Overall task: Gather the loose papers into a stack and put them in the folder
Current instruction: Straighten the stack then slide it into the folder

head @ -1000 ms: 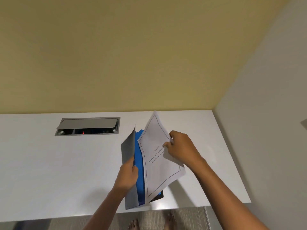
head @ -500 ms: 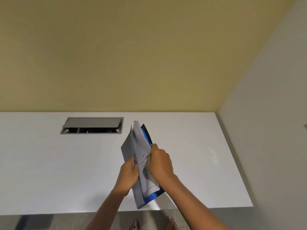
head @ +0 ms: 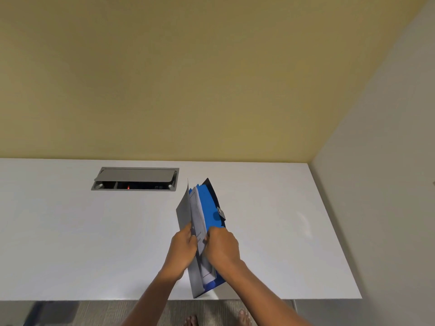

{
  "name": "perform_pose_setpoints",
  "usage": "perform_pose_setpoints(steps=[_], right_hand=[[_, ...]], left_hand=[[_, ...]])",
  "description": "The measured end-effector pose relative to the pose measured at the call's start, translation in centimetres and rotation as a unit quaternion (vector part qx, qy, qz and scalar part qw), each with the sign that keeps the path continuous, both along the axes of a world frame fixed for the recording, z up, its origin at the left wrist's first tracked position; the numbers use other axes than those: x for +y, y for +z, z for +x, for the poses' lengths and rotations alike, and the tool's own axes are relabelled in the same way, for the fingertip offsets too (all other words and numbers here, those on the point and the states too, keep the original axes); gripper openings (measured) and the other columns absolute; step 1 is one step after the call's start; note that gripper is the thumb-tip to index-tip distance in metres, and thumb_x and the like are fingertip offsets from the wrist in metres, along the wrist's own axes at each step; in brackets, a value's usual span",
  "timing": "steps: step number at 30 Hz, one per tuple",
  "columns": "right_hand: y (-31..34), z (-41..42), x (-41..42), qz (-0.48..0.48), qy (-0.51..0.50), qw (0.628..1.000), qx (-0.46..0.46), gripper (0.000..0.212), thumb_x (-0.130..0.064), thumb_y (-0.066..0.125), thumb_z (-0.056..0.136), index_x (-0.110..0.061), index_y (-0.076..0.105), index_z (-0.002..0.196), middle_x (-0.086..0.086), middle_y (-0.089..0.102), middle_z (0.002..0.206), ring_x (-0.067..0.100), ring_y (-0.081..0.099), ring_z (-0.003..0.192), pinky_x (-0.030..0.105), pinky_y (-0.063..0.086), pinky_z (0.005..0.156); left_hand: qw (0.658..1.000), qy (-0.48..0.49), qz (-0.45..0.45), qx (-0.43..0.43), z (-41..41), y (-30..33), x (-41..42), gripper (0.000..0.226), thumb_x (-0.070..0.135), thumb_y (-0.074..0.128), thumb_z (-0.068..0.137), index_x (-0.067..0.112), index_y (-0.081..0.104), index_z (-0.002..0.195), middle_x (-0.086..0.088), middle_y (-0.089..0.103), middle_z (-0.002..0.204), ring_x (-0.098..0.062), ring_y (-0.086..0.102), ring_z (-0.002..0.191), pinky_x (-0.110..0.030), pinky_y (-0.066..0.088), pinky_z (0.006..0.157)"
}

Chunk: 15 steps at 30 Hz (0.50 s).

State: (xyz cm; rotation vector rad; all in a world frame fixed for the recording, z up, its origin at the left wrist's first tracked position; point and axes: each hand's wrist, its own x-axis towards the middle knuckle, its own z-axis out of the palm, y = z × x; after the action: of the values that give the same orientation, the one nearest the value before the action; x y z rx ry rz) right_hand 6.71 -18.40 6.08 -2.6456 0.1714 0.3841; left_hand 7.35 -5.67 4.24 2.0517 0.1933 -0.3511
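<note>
A blue folder [head: 207, 203] with a grey front flap [head: 183, 212] stands on edge on the white desk [head: 94, 243], held upright between both hands. White printed papers [head: 197, 215] sit inside it, between the grey flap and the blue inner dividers. My left hand [head: 182, 250] grips the grey flap from the left. My right hand [head: 222, 247] pinches the papers and the blue side from the right. A small metal clasp [head: 221, 212] shows on the folder's right edge.
A grey cable box [head: 135, 178] with its lid raised is set into the desk at the back left. A yellow wall rises behind the desk and a pale wall [head: 376, 208] borders it on the right. Bare feet [head: 243, 317] show below the front edge.
The papers, held apart to the right a second ago, have been slid down into the folder. My right hand moved left against the folder and both hands now press it together.
</note>
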Motion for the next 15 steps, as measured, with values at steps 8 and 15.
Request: perform_pose_setpoints(steps=[8, 15], right_hand=[[-1.3, -0.4, -1.4, 0.004, -0.027, 0.999, -0.016, 0.022, -0.026, 0.065, 0.106, -0.018, 0.065, 0.085, -0.004, 0.058, 0.080, 0.012, 0.055, 0.072, 0.023, 0.041, 0.065], [-3.4, -0.6, -3.4, 0.004, -0.022, 0.999, 0.031, 0.023, -0.031, 0.065, 0.104, -0.019, 0.066, 0.085, -0.005, 0.060, 0.079, 0.011, 0.054, 0.067, 0.027, 0.050, 0.068]], left_hand=[[0.999, -0.012, 0.029, -0.005, 0.4, -1.1, -0.8, 0.045, 0.021, 0.049, 0.108, 0.025, 0.046, 0.152, 0.000, 0.063, 0.140, -0.025, 0.066, 0.122, -0.031, 0.059, 0.093], [0.992, -0.031, 0.116, 0.032, 1.0, -3.3, -4.0, 0.047, 0.018, 0.051, 0.106, 0.019, 0.047, 0.152, -0.007, 0.066, 0.141, -0.019, 0.071, 0.106, -0.026, 0.062, 0.089]])
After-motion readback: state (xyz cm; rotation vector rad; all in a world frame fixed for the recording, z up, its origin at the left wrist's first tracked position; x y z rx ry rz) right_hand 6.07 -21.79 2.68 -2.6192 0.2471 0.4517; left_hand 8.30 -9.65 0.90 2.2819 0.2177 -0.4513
